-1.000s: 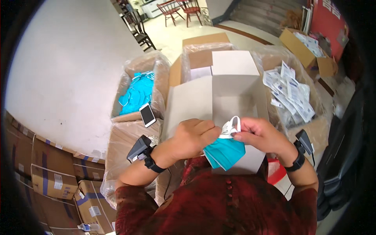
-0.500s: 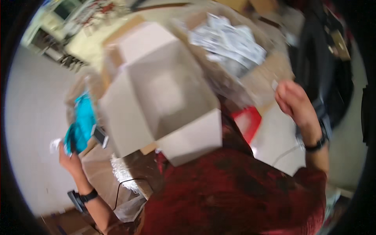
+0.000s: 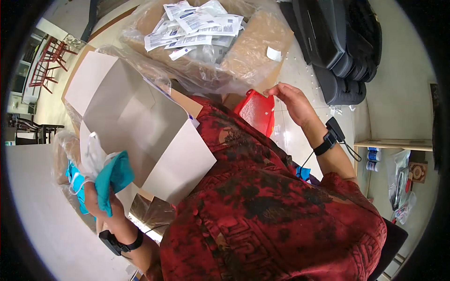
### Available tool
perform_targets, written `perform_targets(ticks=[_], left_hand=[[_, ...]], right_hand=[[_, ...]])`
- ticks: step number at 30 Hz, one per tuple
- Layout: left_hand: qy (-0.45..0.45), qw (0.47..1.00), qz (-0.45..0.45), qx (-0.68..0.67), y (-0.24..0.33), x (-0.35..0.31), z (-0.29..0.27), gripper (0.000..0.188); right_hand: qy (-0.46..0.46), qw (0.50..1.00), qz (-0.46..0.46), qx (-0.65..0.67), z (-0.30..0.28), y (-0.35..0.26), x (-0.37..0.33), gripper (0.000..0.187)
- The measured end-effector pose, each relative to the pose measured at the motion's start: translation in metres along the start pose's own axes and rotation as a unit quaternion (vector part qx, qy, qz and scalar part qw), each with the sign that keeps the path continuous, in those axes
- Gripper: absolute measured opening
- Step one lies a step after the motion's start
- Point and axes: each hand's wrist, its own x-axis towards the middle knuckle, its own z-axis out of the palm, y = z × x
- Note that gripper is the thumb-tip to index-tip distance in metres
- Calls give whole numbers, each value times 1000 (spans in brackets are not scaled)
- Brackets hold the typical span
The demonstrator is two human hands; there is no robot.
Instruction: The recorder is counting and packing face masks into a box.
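My left hand (image 3: 97, 199) is closed on a soft teal face mask (image 3: 116, 173), pouch-shaped, at the left side of an open white carton (image 3: 180, 161). A crumpled white piece (image 3: 93, 152) rises beside the mask; whether my fingers hold it too, I cannot tell. Below and left of it, more teal masks (image 3: 75, 180) with white straps lie in a clear plastic-lined box. The carton stands tilted with its flaps spread, and its visible inside is bare. My right hand (image 3: 295, 104) holds nothing visible, its fingers stretched out loosely above a red plastic container (image 3: 258, 112).
Ahead stands a plastic-lined cardboard box (image 3: 255, 44) with several white printed packets (image 3: 201, 25) heaped in it. A black padded chair (image 3: 335, 51) is at the far right. On the right, a wooden shelf (image 3: 398, 144) has small cans and plastic-wrapped items under it.
The view has turned, so the carton sits further left. My left hand has brought the teal mask up to the carton's side. The right hand's fingers have loosened from a curl.
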Motion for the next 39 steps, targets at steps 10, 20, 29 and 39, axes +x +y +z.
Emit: perform_targets(ticks=[10,20,29,39], left_hand=[[-148,973,40,-173,54,27,16,41],[-178,938,-70,-290,66,31,-10,40],[54,994,97,1,54,35,-34,78],[5,985,142,97,53,54,-34,45]], right_hand=[[-111,977,-136,-122,61,-64,9,21],[-439,768,-405,-229,239,-144,17,32],[-447,869,-201,-71,291,-157,55,29],[-517,795,137,286,290,-93,36,68]])
